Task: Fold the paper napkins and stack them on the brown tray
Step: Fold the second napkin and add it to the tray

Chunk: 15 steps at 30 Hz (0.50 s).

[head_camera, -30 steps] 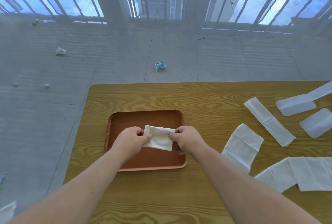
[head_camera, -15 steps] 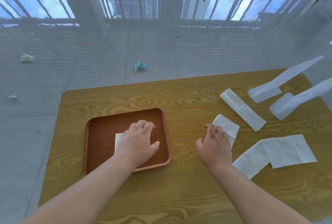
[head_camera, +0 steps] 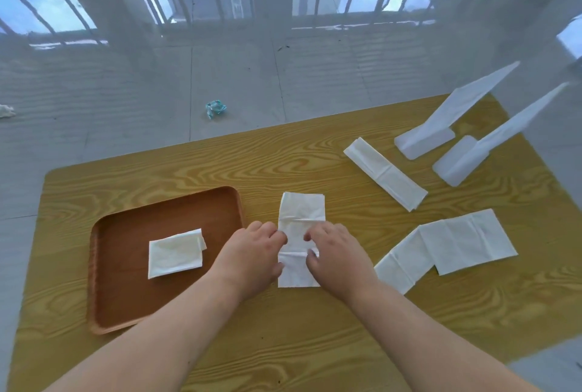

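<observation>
- Just right of the brown tray [head_camera: 104, 269], on the wooden table [head_camera: 283, 344], the napkin in work [head_camera: 301, 207] lies flat as a long strip, its far end pointing away from the person.
- The left hand [head_camera: 252, 253] rests on the strip's left edge and the right hand [head_camera: 338, 254] on its right edge, both at the near half. The strip runs between the two hands, and its far half extends clear of them.
- Left hand: the fingertips [head_camera: 278, 236] curl onto the paper. Whether they pinch the edge or only press it flat cannot be told.
- Right hand: the fingers [head_camera: 311, 254] are bent onto the paper at a raised crease. Thumb and forefinger appear close together over that crease; a firm pinch cannot be confirmed.
- Task progress, judged from the layout: early. One folded napkin [head_camera: 176, 253] lies inside the tray, near its centre. No stack exists yet.
- Step in hand, as a judgement: folding the strip across its length before transfer to the tray.
- Remaining work: to the right of the tray, beyond the hands, a long narrow napkin [head_camera: 385, 173] lies diagonally at the far side, and an overlapping pair of partly opened napkins [head_camera: 447, 248] lies at the near side. None of these is folded down to the size of the one in the tray.
- Two white stands [head_camera: 441, 133] rest at the table's far right corner, well apart from the tray.
</observation>
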### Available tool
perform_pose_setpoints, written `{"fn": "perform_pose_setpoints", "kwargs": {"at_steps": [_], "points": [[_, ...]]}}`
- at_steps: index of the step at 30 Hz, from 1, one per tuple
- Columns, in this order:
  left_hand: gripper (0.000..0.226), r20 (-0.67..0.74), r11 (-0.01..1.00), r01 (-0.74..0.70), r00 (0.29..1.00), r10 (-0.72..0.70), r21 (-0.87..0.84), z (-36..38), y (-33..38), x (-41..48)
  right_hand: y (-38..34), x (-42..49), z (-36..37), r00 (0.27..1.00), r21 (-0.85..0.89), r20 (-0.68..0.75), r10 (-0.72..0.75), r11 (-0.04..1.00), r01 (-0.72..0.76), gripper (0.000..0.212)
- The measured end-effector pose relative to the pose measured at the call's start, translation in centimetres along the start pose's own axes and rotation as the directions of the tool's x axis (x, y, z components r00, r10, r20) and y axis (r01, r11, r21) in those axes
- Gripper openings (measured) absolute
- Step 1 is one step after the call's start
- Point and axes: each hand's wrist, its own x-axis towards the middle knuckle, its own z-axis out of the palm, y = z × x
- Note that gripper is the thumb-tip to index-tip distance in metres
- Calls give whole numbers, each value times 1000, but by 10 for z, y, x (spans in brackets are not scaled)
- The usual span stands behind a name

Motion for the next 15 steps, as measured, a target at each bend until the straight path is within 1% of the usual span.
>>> {"fn": "perform_pose_setpoints", "kwargs": {"at_steps": [1,3,5,7,11,13,15], "points": [[53,6,1000,4,1000,-4,-12,1,-1,2,5,-2,-1,999,-50,24,-31,998,32,26],[56,26,999,-13,1000,14,-41,3,-2,5,13,-6,-1,989,-129,105,-101,985,115,30],[56,32,997,-60,998,61,-38,6,0,5,20,-9,1,972,-177,165,-167,965,196,36],[55,35,995,-91,995,92,-29,10,3,4,25,-12,2,960,-200,200,-194,951,234,38],[60,28,995,-94,995,95,-45,18,9,4,24,-14,7,963,-170,192,-188,960,221,25],[70,42,994,-90,995,92,-57,21,11,2,21,-12,8,965,-147,190,-178,967,207,21],[80,58,995,-92,994,94,-42,22,14,-1,19,-11,5,973,-82,172,-154,982,170,20]]}}
